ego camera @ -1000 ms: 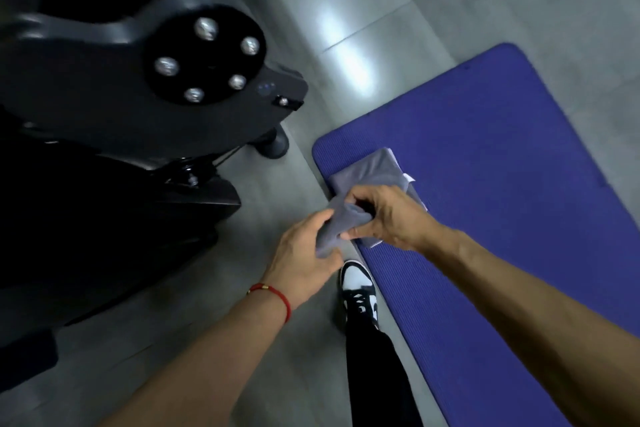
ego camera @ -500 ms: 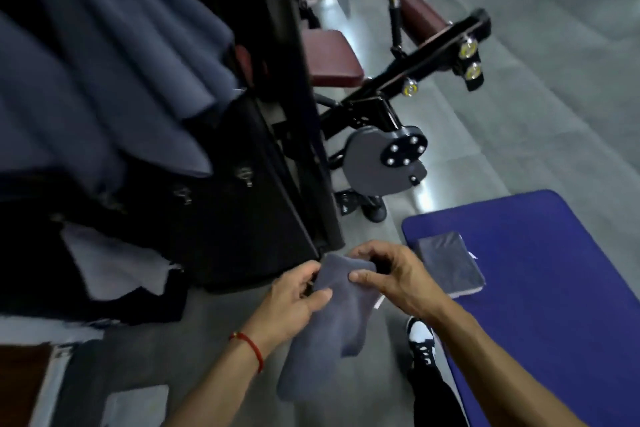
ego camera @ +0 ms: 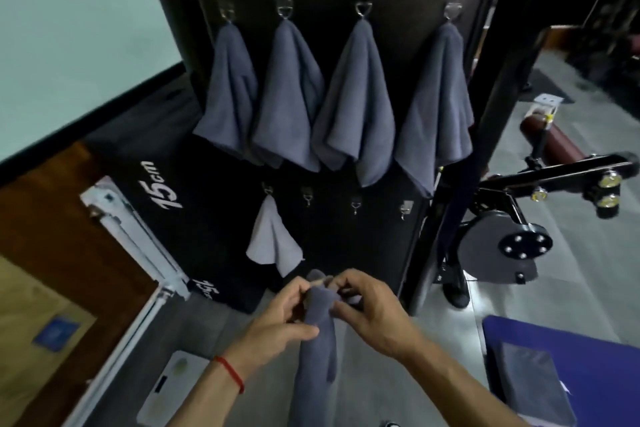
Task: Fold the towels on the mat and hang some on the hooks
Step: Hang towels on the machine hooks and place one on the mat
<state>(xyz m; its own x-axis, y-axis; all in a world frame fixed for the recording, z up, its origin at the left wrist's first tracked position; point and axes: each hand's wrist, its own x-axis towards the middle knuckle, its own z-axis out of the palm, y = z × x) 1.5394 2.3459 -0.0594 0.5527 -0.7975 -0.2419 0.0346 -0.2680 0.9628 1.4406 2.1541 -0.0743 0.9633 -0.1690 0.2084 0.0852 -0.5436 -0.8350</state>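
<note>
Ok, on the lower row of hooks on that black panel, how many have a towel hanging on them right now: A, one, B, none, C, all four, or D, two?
A: only the leftmost lower hook carries a light grey towel; the other three lower hooks are bare.

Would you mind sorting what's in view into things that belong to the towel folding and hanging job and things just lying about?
Part of the job:
- dark grey towel gripped by left hand and right hand
- four grey towels hung on the top hooks
- small pale cloth
- three bare metal hooks
- folded grey towel on blue mat

Just lying about:
- black "15cm" box
- black gym machine
- white scale
</note>
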